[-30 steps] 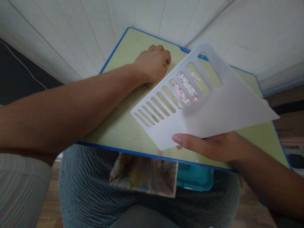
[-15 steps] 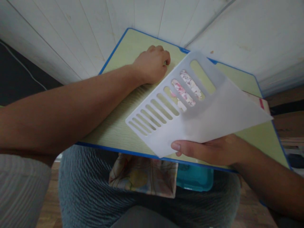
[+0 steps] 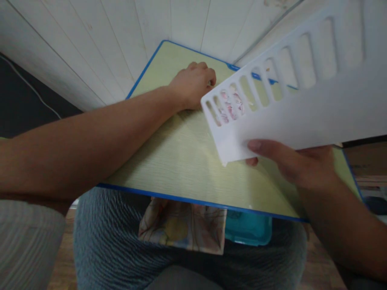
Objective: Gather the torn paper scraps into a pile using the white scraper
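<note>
A white plastic sheet with a row of graded slots (image 3: 305, 108) is held up over the right half of the table. My right hand (image 3: 290, 161) grips its lower edge, thumb on top and fingers mostly hidden beneath. Through the slots I see pink-and-white patterned pieces on the table; the sheet hides the rest of them. My left hand (image 3: 193, 84) rests near the far side of the table, fingers curled in. Whatever may be inside that closed hand is hidden. The slotted sheet's left corner comes close to it.
The pale green tabletop (image 3: 181, 161) has a blue rim and stands against a white plank wall (image 3: 121, 40). Below its front edge, a patterned fabric pouch (image 3: 187, 229) and a turquoise plastic container (image 3: 249, 227) sit by my lap. Brown boxes or shelves (image 3: 365, 161) stand at right.
My right hand has raised the slotted sheet and moved it to the right and away, turning it flatter across the view. More bare tabletop shows in front. The left hand stays where it was.
</note>
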